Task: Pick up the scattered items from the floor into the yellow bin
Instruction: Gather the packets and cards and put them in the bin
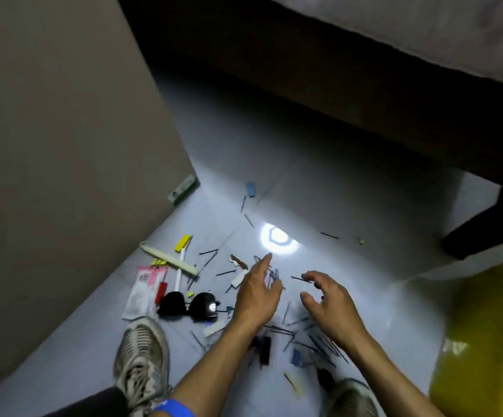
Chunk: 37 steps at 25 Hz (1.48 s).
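While a bright lamp reflection [278, 238] glares off the pale tiled floor [349, 182], a person crouches over a scatter of small items, both bare arms stretched forward. The left hand [257, 291] hovers low with its fingers [264, 260] straight and loosely together, pointing away from the body; thin blue-grey pieces show just under them, though blur makes it hard to tell whether the hand touches any. The right hand [327, 299] is held beside it, fingers [310, 276] curled and spread like a claw, and a dark hairpin [300, 278] lies at their tips, seemingly not yet pinched.

More hairpins [310, 341] and slim sticks lie in a loose heap beneath the two wrists. Left of the hands rest black sunglasses [188, 305], a pink-and-white packet [145, 291], a red stick [162, 291], a white squeegee-like tool [170, 258] and a yellow block [183, 242]. Farther out, a small blue piece [251, 189] sits on the tiles and a green-and-white box [183, 189] leans at the foot of a brown wall [58, 145].

At the right edge stands the yellow bin [490, 335], well apart from the pile. Two worn sneakers, the left [142, 359] and the right [351, 398], frame the bottom, and a blue wristband [175, 408] circles the left forearm.
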Tool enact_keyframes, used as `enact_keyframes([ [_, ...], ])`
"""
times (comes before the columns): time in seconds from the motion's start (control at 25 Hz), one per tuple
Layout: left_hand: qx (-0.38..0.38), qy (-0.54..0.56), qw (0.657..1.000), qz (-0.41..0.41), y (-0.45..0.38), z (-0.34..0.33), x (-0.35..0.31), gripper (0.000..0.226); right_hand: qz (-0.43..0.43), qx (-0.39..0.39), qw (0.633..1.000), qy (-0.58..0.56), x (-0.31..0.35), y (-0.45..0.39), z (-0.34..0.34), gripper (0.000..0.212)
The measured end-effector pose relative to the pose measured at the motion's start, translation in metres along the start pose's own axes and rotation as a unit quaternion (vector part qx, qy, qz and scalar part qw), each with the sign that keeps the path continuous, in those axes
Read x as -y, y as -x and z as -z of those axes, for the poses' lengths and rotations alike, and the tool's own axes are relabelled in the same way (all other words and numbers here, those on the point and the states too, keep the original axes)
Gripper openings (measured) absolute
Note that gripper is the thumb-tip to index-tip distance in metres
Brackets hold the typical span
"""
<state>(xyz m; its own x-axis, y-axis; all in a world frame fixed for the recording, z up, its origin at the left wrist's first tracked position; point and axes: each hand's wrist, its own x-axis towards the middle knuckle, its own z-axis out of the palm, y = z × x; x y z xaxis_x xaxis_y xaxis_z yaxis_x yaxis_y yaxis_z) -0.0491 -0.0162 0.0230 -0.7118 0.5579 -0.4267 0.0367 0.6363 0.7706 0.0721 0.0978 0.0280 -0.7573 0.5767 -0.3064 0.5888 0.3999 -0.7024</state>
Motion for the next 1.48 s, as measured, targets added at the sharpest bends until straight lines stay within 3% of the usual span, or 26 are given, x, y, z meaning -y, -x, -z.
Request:
enact_keyframes([
  [0.16, -0.108, -0.066, 0.991, 0.035, -0.030, 0.063, 0.066, 0.059, 0.073, 0.090, 0.991, 0.073, 0.028, -0.070, -0.050, 0.036],
  [0.28, -0.218, -0.163, 0.950, 0.156, -0.053, 0.107, 0.121, 0.075, 0.116, 0.129, 0.978, 0.114, 0.048, -0.124, -0.082, 0.035],
  [0.36, -0.231, -0.182, 0.918, 0.268, -0.067, 0.125, 0.151, 0.082, 0.133, 0.128, 0.972, 0.147, 0.055, -0.161, -0.094, 0.040],
  [0.44, -0.222, -0.136, 0.911, 0.319, -0.078, 0.126, 0.165, 0.082, 0.135, 0.100, 0.967, 0.190, 0.060, -0.196, -0.095, 0.045],
  [0.6, -0.201, -0.146, 0.943, 0.222, -0.093, 0.085, 0.148, 0.077, 0.124, 0.056, 0.957, 0.257, 0.066, -0.263, -0.090, 0.062],
  [0.68, -0.151, -0.149, 0.965, 0.155, -0.090, 0.060, 0.130, 0.076, 0.111, 0.075, 0.951, 0.279, 0.070, -0.289, -0.091, 0.073],
  [0.8, -0.118, -0.116, 0.981, 0.102, -0.086, 0.056, 0.115, 0.076, 0.130, 0.114, 0.932, 0.317, 0.072, -0.300, -0.102, 0.070],
  [0.96, -0.167, -0.224, 0.957, 0.075, -0.131, 0.109, 0.115, 0.068, 0.223, 0.115, 0.929, 0.271, 0.044, -0.246, -0.113, 0.057],
  [1.12, -0.049, -0.284, 0.953, 0.093, -0.170, 0.129, 0.108, 0.066, 0.254, 0.141, 0.929, 0.227, 0.012, -0.184, -0.112, 0.054],
  [1.2, -0.055, -0.320, 0.942, 0.084, -0.160, 0.112, 0.106, 0.062, 0.264, 0.135, 0.937, 0.185, 0.013, -0.173, -0.112, 0.043],
  [1.28, -0.082, -0.367, 0.926, 0.022, -0.136, 0.095, 0.099, 0.051, 0.270, 0.111, 0.944, 0.153, 0.012, -0.170, -0.103, 0.030],
  [1.36, -0.110, -0.354, 0.927, -0.045, -0.127, 0.092, 0.099, 0.047, 0.193, 0.036, 0.969, 0.149, -0.005, -0.173, -0.081, 0.033],
  [1.48, -0.080, -0.327, 0.942, -0.004, -0.150, 0.106, 0.097, 0.061, -0.050, -0.067, 0.975, 0.204, -0.055, -0.179, -0.032, 0.061],
])
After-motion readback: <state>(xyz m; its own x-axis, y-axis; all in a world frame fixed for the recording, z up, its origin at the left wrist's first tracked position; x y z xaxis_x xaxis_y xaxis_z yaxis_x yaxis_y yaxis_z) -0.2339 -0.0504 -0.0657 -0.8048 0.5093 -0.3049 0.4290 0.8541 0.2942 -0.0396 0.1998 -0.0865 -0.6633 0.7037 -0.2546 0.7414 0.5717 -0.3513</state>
